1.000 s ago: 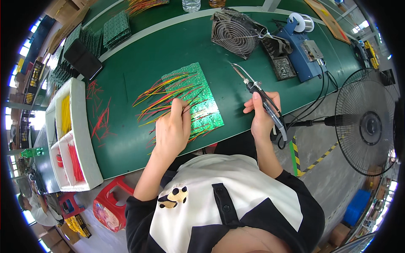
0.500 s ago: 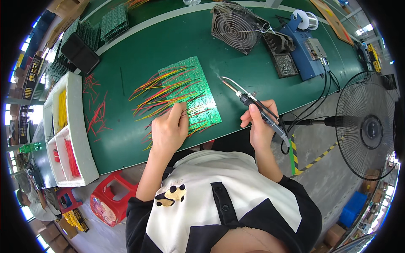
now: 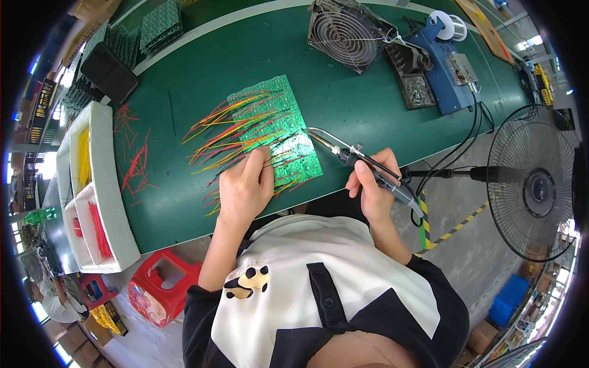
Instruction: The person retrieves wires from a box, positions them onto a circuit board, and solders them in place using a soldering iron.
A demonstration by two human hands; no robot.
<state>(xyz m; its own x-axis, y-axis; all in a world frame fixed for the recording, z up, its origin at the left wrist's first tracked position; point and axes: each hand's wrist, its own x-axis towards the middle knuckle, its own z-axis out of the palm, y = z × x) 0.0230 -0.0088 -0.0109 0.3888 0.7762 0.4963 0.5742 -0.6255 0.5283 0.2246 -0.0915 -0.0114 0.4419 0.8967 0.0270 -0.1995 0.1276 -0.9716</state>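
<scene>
My right hand (image 3: 375,185) is closed around a soldering iron (image 3: 348,156) with a thin curved metal tube fixed along its shaft. The iron's tip is over the right edge of a green circuit board (image 3: 285,92). Rows of red, yellow and black wires (image 3: 230,132) stand on the board, their loose ends fanning to the left. My left hand (image 3: 245,184) rests at the board's lower left, thumb and forefinger pinched on what looks like a wire. The fingers mostly hide it.
Cut red wires (image 3: 138,165) lie left of the board, beside a white foam box (image 3: 116,202) of yellow and red wires. Behind are a small fume fan (image 3: 346,37), an iron stand (image 3: 417,92) and a blue soldering unit (image 3: 445,80) with a solder spool (image 3: 451,27). A large fan (image 3: 534,184) stands right.
The soldering iron has moved left and slightly down, from beside the board to its right edge. My left hand keeps its pinch at nearly the same place.
</scene>
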